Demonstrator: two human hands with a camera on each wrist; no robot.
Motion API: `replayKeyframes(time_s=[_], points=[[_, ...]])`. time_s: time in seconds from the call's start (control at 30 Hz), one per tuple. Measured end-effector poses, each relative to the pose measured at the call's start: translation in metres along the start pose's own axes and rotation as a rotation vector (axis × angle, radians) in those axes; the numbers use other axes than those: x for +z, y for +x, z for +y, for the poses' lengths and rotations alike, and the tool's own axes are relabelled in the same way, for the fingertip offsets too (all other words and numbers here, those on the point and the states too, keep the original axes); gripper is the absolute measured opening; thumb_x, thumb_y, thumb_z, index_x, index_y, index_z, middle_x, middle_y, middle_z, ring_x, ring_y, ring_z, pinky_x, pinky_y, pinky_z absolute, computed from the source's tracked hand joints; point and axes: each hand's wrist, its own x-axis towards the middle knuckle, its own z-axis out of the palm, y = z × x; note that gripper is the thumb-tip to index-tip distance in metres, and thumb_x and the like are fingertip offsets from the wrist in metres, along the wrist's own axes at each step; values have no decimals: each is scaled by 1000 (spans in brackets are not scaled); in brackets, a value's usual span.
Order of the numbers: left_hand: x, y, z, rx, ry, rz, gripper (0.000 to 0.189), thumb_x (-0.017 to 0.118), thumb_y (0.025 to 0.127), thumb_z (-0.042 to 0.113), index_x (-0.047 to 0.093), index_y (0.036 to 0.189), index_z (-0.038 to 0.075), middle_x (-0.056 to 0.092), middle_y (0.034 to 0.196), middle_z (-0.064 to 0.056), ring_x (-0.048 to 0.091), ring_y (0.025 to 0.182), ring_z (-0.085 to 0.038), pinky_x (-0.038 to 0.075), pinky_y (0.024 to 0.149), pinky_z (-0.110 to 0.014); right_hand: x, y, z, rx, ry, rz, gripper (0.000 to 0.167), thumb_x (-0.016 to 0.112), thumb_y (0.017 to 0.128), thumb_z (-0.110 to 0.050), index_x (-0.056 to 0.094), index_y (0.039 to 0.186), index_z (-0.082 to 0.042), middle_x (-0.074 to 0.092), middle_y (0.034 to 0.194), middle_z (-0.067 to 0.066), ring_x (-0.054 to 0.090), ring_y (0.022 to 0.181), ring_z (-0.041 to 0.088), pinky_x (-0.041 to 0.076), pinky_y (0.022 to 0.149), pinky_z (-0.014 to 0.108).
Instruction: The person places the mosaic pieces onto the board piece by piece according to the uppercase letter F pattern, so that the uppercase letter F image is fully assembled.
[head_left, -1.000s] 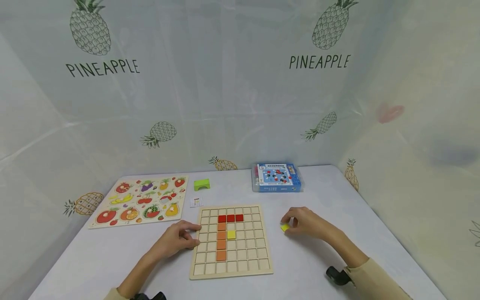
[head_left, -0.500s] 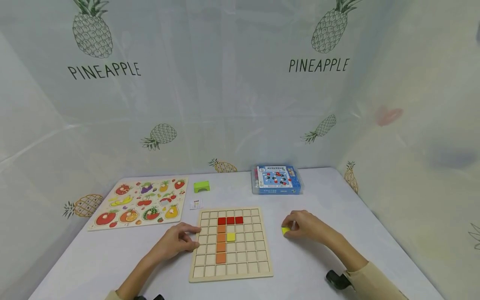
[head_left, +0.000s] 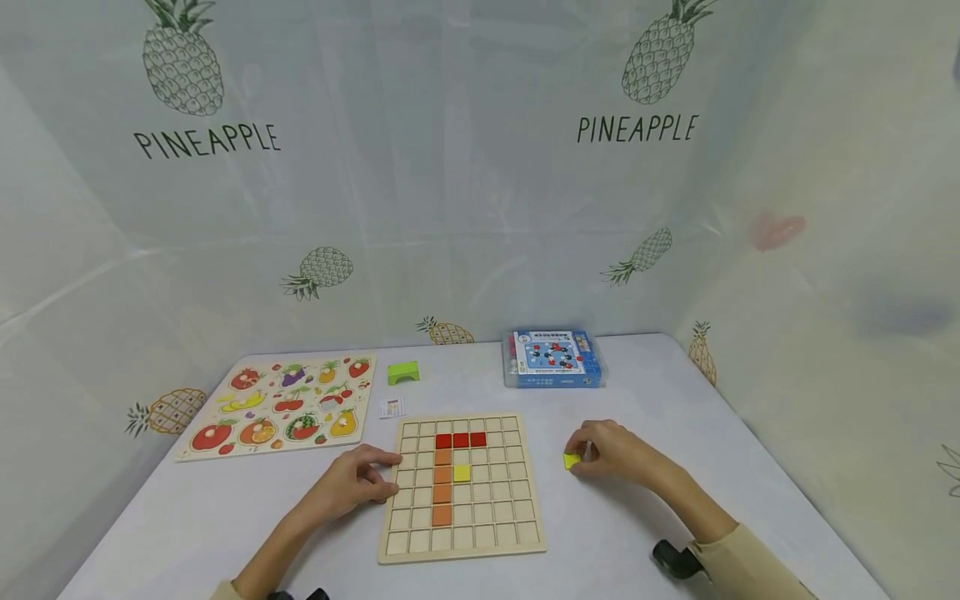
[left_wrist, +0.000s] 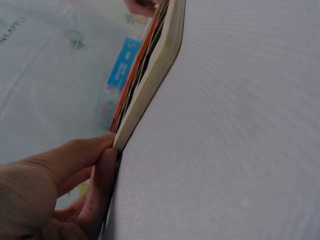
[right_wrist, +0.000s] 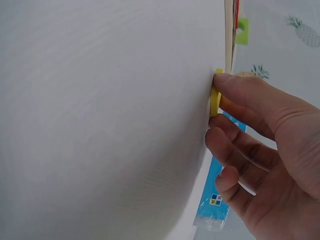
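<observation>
My left hand (head_left: 352, 482) rests on the left edge of a wooden grid board (head_left: 507, 533), its thumb and index fingertips touching that edge a little apart. In the left wrist view, the fingertips meet the board's side (left_wrist: 155, 75). Set in the grid are 3 red tiles (head_left: 461, 439) in a row, several orange tiles (head_left: 442, 493) in a column below, and a yellow tile (head_left: 461, 473) beside the column. Right of the board, my right hand (head_left: 611, 450) pinches another yellow tile (right_wrist: 215, 97) between thumb and fingers, close over the tabletop.
A fruit puzzle board (head_left: 258, 414) lies at the back left. Near it are a green arch block (head_left: 403, 372) and a small printed card (head_left: 392, 407). At the back stands a blue plastic-cased box (head_left: 553, 358), before a pineapple-print curtain (head_left: 465, 208).
My right hand and its yellow tile have shifted very slightly, and more of the tile shows now. The left hand stays at the board's edge.
</observation>
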Motion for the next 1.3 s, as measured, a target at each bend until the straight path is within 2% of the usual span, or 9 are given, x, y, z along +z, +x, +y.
replayKeyframes(time_s=[0.43,0.8,0.93,1.13,1.3], points=[[-1,2,2,-19,55,4,45,80,81,29,69,120,12,61,109,-8,61,74,-7,46,66,-18,0,0,-3,7,-32,9,16,80,81,-20,73,95,-17,64,85,-5,56,72,8,47,63,18],[-2,2,2,-17,34,3,44,80,81,28,69,120,12,61,114,-9,60,74,-7,46,65,-19,-5,5,-10,9,-44,11,17,79,81,-17,73,96,-16,65,87,-6,55,73,9,47,63,19],[-1,1,2,-5,25,2,44,80,81,27,69,121,11,62,114,-10,60,74,-6,46,65,-19,-7,9,-15,-20,-51,15,16,79,81,-14,73,96,-16,65,86,-6,53,71,5,46,62,18],[-1,0,0,41,-10,-7,44,79,83,23,67,121,5,62,111,-14,64,73,-6,49,65,-19,-8,17,-24,-55,-57,16,16,79,80,-15,73,96,-15,64,85,-4,54,69,7,46,62,19],[0,1,0,29,-10,-9,44,79,83,24,67,122,7,62,111,-12,64,73,-5,48,66,-19,-7,23,-34,-69,-47,7,16,79,81,-17,73,96,-15,65,85,-4,54,67,7,46,62,19]])
